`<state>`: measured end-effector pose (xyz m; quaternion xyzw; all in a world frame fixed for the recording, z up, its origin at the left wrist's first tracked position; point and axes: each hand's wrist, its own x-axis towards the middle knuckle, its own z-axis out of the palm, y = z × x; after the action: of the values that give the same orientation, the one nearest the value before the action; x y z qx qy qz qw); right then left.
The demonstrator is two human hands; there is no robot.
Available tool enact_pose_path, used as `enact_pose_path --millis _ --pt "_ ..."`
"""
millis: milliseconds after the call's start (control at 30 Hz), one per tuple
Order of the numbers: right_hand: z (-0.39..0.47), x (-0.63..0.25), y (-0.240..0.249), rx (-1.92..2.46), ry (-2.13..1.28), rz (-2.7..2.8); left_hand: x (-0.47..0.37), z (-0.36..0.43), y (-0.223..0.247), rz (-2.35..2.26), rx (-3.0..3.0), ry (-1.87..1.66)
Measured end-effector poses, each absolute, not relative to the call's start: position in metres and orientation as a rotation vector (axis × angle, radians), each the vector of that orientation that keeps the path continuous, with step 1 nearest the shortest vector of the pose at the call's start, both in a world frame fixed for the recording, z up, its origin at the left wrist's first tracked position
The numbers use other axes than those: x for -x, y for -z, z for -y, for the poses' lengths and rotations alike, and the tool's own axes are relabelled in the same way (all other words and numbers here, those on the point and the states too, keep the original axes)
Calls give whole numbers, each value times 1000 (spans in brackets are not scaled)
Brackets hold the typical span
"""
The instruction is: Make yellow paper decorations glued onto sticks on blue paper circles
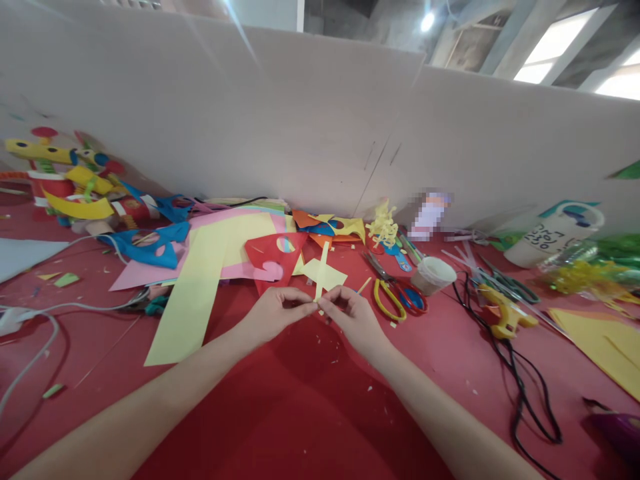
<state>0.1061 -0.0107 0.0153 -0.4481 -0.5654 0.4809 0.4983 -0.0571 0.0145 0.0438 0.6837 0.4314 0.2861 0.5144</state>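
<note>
Both of my hands meet over the middle of the red table, pinching the near end of a narrow pale yellow paper strip (323, 270). My left hand (280, 313) grips it from the left with thumb and finger. From the other side, my right hand (353, 317) closes on the same end. The strip points away from me, above a pale yellow paper piece (337, 277) on the table. Left of it lies a red paper cutout (265, 257) with holes. To the right rest scissors (390, 290) with yellow and red handles.
A long pale yellow sheet (193, 300) lies left, over pink paper (143, 275). At right are a white cup (435, 275), a yellow glue gun (505, 313) with a black cord, and yellow sheets (600, 340). Paper toys (50, 180) stand far left before a white partition (250, 113).
</note>
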Motion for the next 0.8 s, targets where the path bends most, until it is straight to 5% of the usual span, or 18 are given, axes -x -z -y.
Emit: enact_pose_path --millis 400,800 --pt "16 -111 -18 1040 -432 1767 59 -13 -40 -1081 -1851 -704" --pt "11 -111 -18 1105 -533 1788 62 -12 -53 -1007 -2270 -643"
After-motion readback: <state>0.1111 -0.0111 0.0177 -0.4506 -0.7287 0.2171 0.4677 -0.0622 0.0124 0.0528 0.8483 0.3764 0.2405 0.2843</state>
